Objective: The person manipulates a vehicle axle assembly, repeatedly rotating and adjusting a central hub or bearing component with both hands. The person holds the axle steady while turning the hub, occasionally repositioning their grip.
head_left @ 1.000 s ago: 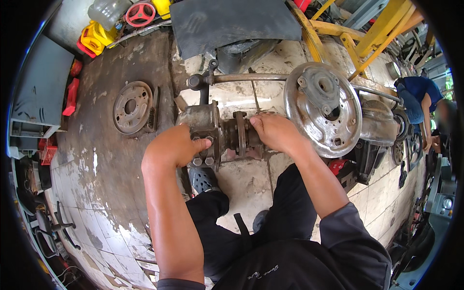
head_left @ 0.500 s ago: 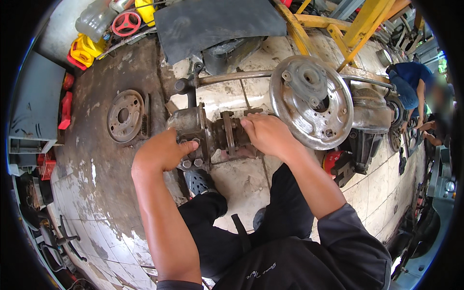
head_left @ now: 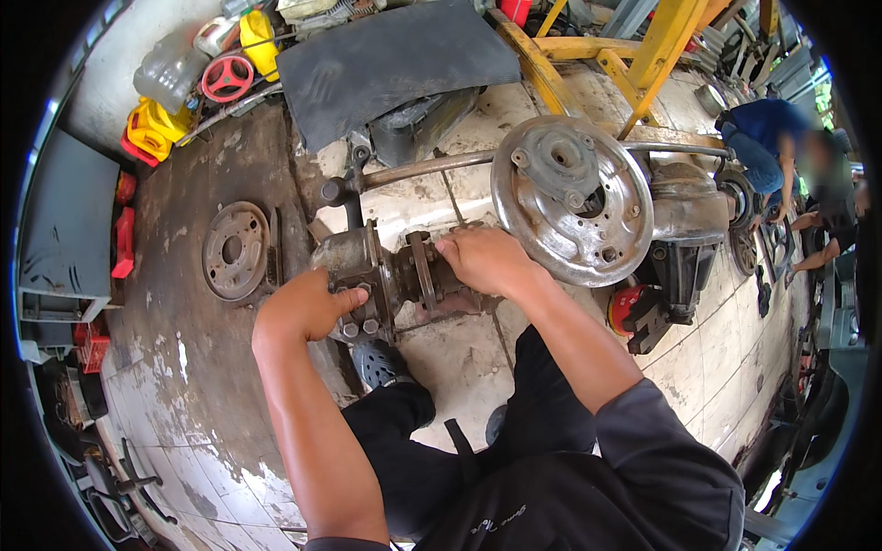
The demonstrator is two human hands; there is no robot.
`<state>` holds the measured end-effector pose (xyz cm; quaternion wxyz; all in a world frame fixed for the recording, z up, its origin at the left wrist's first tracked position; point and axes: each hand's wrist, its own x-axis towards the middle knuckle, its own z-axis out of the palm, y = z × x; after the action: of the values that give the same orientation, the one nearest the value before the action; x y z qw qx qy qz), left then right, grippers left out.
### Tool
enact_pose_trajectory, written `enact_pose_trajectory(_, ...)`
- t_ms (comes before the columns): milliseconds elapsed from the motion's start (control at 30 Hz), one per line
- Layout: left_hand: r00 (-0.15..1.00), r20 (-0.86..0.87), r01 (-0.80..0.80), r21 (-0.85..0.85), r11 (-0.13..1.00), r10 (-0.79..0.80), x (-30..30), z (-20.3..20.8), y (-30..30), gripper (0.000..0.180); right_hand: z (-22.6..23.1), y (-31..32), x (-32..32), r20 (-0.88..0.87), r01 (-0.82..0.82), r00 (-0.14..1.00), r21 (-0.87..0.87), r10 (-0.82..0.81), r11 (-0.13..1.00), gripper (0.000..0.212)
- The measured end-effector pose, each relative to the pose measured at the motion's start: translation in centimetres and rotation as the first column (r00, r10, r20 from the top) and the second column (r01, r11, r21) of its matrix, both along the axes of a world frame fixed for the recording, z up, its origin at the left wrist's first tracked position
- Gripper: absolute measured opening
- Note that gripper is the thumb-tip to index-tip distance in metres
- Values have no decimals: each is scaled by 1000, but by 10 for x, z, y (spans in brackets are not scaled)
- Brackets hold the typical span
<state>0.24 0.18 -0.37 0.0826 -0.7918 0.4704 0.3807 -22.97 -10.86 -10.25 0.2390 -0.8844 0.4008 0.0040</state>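
Observation:
A greasy steel steering knuckle with bolt heads along its near side sits at the end of an axle. My left hand wraps its outer end, thumb lying by a bolt; the other fingers are hidden behind it. To the right, past an upright metal flange, my right hand grips the axle housing from above, with its fingertips mostly out of sight. A tie rod runs behind both hands. A round brake backing plate leans just right of my right hand.
Another backing plate lies on the stained floor at left. The differential casing stands to the right, above a red-and-black stand. A black mat and a yellow frame are at the back. Other people crouch at far right.
The whole view has shifted slightly, with the right-hand parts now further left. Both my hands keep their places on the axle parts. A co-worker's arm at far right has moved.

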Motion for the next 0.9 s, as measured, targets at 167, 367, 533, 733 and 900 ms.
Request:
enact_pose_trajectory(167,1000,17,4,-3,1000,-4,0,0,1,81,11,5,-10,77,45,996,47,-48,998,53)
enact_pose_trajectory(367,999,25,21,-43,999,-20,1,-2,3,81,8,-1,5,-97,-53,993,106,63,993,49)
enact_pose_trajectory(533,999,38,19,-67,998,-16,2,-10,5,78,8,1,1,-48,-9,999,68,12,998,48)
enact_pose_trajectory(733,999,24,-23,-37,999,24,-1,0,3,74,14,9,1,16,11,1000,48,-12,999,54)
enact_pose_trajectory(900,999,32,-6,-40,999,7,-3,1,1,75,6,1,2,-47,56,997,79,-53,995,56)
